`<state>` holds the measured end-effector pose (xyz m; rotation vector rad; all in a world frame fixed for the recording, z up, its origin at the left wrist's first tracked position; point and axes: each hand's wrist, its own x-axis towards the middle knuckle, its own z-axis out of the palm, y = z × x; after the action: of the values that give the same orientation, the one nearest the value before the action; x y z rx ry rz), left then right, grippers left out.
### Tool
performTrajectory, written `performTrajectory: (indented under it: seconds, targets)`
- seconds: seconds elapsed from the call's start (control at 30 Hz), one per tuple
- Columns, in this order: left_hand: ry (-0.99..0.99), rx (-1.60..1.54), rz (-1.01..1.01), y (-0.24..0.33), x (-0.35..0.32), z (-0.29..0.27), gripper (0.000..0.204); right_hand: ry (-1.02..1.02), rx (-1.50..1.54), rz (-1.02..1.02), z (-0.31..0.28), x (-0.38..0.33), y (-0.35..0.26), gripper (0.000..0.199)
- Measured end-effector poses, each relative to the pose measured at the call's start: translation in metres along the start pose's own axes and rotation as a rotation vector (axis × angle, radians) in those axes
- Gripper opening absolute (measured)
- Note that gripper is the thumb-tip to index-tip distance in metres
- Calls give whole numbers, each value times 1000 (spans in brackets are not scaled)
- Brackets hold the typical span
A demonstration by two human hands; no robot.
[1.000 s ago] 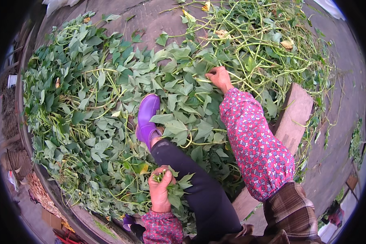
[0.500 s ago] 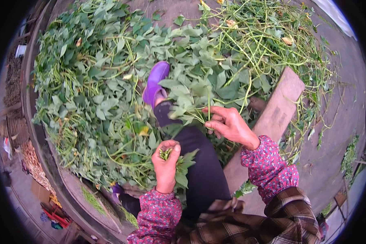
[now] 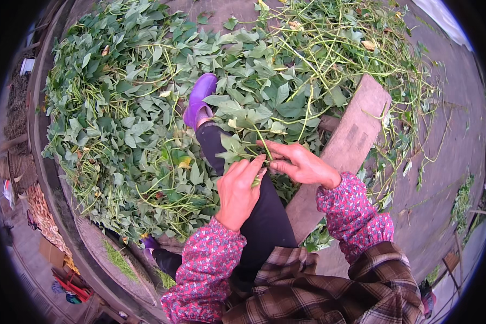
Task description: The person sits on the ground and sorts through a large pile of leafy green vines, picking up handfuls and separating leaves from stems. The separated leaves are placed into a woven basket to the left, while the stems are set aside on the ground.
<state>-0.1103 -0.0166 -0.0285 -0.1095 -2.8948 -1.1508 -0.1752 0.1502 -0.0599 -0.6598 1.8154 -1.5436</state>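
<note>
- A wide heap of green leaves and vines (image 3: 135, 124) covers the ground ahead and to the left, spreading from the far edge down to the person's legs.
- A bare concrete floor (image 3: 448, 162) lies to the right, scattered with thin stripped stems.
- A long wooden plank (image 3: 345, 146) runs diagonally under the right forearm, from the knee toward the far right.
- A black trouser leg (image 3: 264, 216) stretches forward into the heap, ending in a purple shoe (image 3: 200, 99).
- The left hand (image 3: 238, 190) sits over the leg, its fingers (image 3: 251, 167) curled shut around a small bunch of leafy stems (image 3: 237, 148), whose leaves fan out just above the fingertips.
- The right hand (image 3: 302, 164) meets it from the right, fingers (image 3: 278, 147) extended and pinching the same bunch where the stems enter the left grip; both hands touch it.
</note>
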Motion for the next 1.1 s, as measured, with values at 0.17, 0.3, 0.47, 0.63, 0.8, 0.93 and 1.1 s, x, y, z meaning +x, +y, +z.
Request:
performTrajectory:
  seconds: [0.17,0.3,0.47,0.63,0.8,0.93,1.1]
  targets:
    - [-69,50,49,-10,11,2,14,-67,-138,-87,-11,4,5,57]
    - [-133,-105,-75,-18,16,0,8,-64,-273,-213,-23,6,15,27]
    - [-258,-167,-80,-23,26,-4,8,-104,-287,-226,-18,8,12,20]
    - [-434,-145,-91,-21,38,-11,11,-12,-194,-154,-13,8,6,16]
    - [-398,-173,-108,-22,34,-9,11,19,-236,-154,-12,10,1,15]
    - [-305,-118,-2,-18,32,-6,11,57,-238,-203,-13,12,0,14]
    - [-262,98,140,-9,31,-4,12,161,-284,-252,-2,12,0,12]
